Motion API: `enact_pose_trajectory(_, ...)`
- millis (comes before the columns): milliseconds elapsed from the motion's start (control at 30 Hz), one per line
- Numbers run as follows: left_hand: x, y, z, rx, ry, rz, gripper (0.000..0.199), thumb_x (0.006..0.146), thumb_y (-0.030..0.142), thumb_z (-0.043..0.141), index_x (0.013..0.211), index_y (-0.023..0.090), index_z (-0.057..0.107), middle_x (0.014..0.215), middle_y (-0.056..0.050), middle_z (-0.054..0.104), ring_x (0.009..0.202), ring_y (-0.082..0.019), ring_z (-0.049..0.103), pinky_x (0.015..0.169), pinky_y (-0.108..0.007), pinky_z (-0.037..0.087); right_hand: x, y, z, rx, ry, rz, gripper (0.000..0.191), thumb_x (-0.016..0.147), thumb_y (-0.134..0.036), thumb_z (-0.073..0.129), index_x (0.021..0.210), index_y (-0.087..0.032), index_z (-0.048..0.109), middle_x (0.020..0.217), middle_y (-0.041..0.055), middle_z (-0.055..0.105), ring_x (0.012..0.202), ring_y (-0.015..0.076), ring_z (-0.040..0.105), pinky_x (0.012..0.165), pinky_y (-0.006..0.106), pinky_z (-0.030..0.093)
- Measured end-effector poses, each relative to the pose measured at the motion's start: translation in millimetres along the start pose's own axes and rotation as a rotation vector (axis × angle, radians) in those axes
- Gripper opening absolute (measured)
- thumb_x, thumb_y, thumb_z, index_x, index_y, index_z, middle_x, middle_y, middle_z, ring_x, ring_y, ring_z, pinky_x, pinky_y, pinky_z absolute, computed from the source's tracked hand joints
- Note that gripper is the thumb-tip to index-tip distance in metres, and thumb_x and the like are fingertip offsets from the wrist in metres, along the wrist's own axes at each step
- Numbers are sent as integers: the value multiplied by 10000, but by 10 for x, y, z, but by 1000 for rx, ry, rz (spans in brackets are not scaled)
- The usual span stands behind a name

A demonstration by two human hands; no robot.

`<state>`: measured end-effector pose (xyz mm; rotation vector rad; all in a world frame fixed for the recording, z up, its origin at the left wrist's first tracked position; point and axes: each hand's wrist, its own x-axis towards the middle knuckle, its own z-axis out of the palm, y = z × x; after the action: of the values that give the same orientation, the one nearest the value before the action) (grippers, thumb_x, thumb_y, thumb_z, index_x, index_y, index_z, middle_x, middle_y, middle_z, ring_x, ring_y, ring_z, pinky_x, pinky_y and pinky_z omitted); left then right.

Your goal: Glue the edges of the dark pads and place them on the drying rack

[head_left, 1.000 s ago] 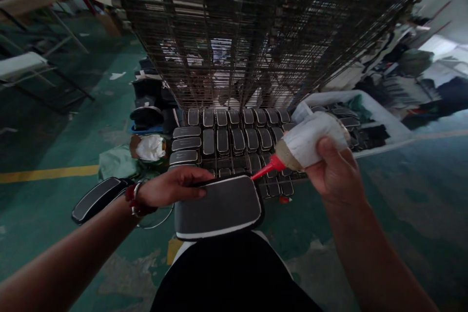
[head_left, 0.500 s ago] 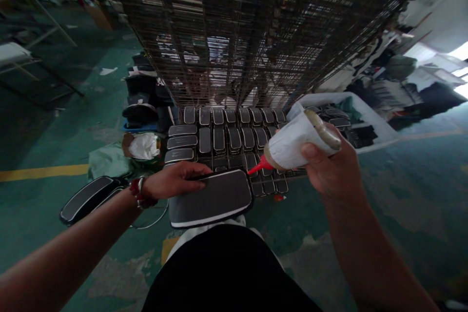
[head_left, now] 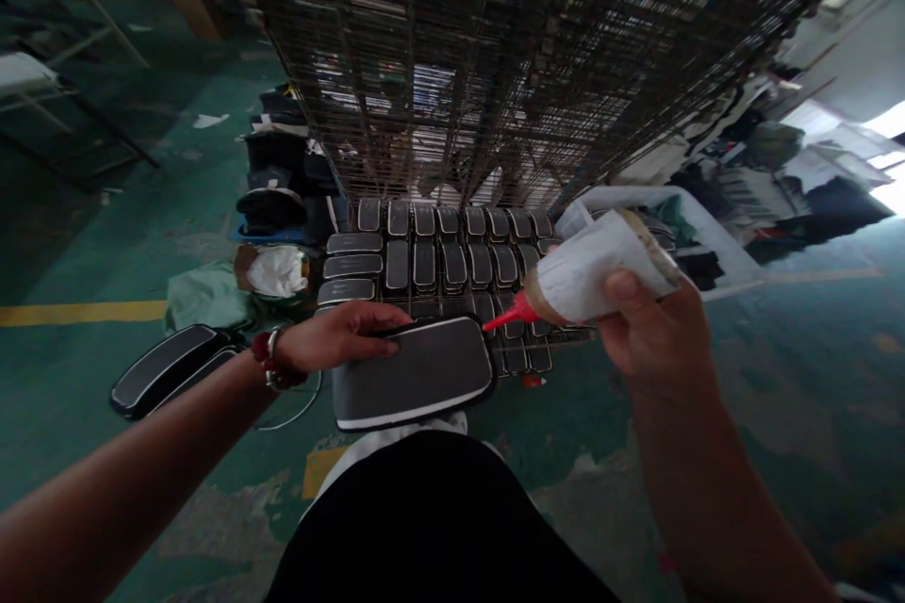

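Note:
A dark grey rounded panel (head_left: 424,372) with a black rim and white edge lines lies in front of my lap. My left hand (head_left: 353,336) grips it at the upper left, thumb on top and fingers under the far edge. My right hand (head_left: 654,325) is wrapped round a white squeeze bottle (head_left: 586,268), tilted with its red nozzle (head_left: 513,313) pointing left and down. The nozzle's tip is at the panel's upper right corner; I cannot tell whether it touches. The fingers behind the bottle are mostly hidden.
Rows of similar small panels (head_left: 424,264) lie on a wire rack beyond my hands. A tall wire rack (head_left: 452,66) rises behind. At right stands a white bin (head_left: 732,254); at left are more dark panels (head_left: 166,367), an open bag (head_left: 277,271) and stacked black pieces (head_left: 272,179).
The bottle and my right hand have shifted slightly right. The panel has moved a little up and right with my left hand still on it, and the nozzle stays at its corner.

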<state>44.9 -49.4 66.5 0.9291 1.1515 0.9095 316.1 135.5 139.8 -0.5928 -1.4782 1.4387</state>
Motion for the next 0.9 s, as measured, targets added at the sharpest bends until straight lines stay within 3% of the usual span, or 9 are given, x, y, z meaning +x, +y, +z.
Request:
enact_pose_trajectory(200, -90, 37, 10, -72, -6, 23, 277, 760, 205, 789, 1035, 195, 823, 957, -97, 811, 798, -226, 752, 722, -293, 584, -3, 43, 77, 94, 79, 78, 311, 732, -448, 882, 897, -214, 761, 791, 21, 693, 612, 161, 654, 395, 211, 492)
enact_pose_trajectory(500, -109, 59, 0, -94, -29, 19, 268, 763, 220, 812, 1027, 175, 828, 949, -108, 810, 794, -209, 750, 734, -268, 584, -27, 153, 34, 99, 147, 133, 317, 756, -452, 865, 942, -219, 757, 848, 20, 728, 749, 202, 712, 617, 328, 628)
enact_pose_trajectory(733, -100, 42, -11, -90, -30, 51, 235, 809, 247, 791, 1037, 207, 831, 953, -89, 806, 815, -188, 735, 740, -252, 574, -12, 215, -16, 51, 118, 143, 255, 767, -483, 829, 883, -279, 729, 815, 3, 723, 707, 194, 699, 429, 255, 502)
enact_pose_trajectory(900, -103, 19, -21, -113, -12, 36, 231, 800, 237, 797, 1026, 204, 833, 947, -88, 807, 810, -191, 737, 750, -267, 579, -45, 220, -8, 63, 137, 181, 285, 767, -495, 824, 896, -262, 723, 782, 9, 710, 750, 208, 703, 456, 268, 533)
